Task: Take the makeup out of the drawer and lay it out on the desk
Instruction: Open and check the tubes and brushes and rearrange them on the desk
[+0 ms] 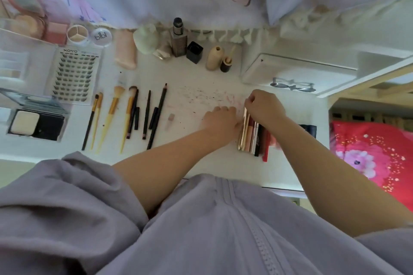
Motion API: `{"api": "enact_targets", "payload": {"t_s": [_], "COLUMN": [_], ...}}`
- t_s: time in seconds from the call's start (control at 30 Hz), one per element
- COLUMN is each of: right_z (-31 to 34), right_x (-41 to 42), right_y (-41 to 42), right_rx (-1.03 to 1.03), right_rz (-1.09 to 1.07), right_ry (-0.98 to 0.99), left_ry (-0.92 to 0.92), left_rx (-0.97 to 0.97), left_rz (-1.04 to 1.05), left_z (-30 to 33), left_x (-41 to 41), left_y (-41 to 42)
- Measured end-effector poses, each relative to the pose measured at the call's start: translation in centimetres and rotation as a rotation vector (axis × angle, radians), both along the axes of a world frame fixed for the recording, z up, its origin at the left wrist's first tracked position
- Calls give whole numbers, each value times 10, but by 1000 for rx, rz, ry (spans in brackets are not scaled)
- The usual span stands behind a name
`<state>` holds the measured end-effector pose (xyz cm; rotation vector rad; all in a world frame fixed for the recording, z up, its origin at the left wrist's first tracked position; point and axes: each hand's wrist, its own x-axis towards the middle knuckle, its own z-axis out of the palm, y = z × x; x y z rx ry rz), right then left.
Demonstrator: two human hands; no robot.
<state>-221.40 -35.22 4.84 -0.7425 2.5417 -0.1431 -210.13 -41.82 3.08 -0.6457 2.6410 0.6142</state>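
Fingers of the right hand (263, 105) curl over the far ends of a row of lipstick tubes (253, 134) — gold, pink, silver, black, red — lying side by side on the white desk (201, 78). Beside them, the left hand (220, 121) rests knuckles-up, fingers curled under; whether it holds anything is unclear.
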Motion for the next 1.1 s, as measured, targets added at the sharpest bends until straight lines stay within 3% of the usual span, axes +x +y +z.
{"api": "enact_targets", "payload": {"t_s": [0.1,0.37,0.5,0.57,0.7,0.8,0.97,1.1], "right_z": [-5,-12,-13,-10,11,25,39,48], "right_x": [-7,-8,5,9,11,14,25,26], "right_y": [-1,-6,-13,-15,-19,-18,-17,-15], "right_rx": [31,70,36,-4,-128,-252,-397,-357], "right_rz": [66,185,215,171,22,-11,83,154], "right_ry": [16,24,4,-88,-464,-714,-790,-760], "left_ry": [-22,-136,-100,-12,190,239,264,274], "left_rx": [-72,-36,-39,9,81,91,252,305], "left_rz": [43,159,222,249,224,183,204,148], "left_z": [-6,-6,-5,-1,11,21,32,37], "left_x": [-7,-20,-12,0,29,43,53,61], "left_y": [6,19,16,6,-11,-20,-38,-50]}}
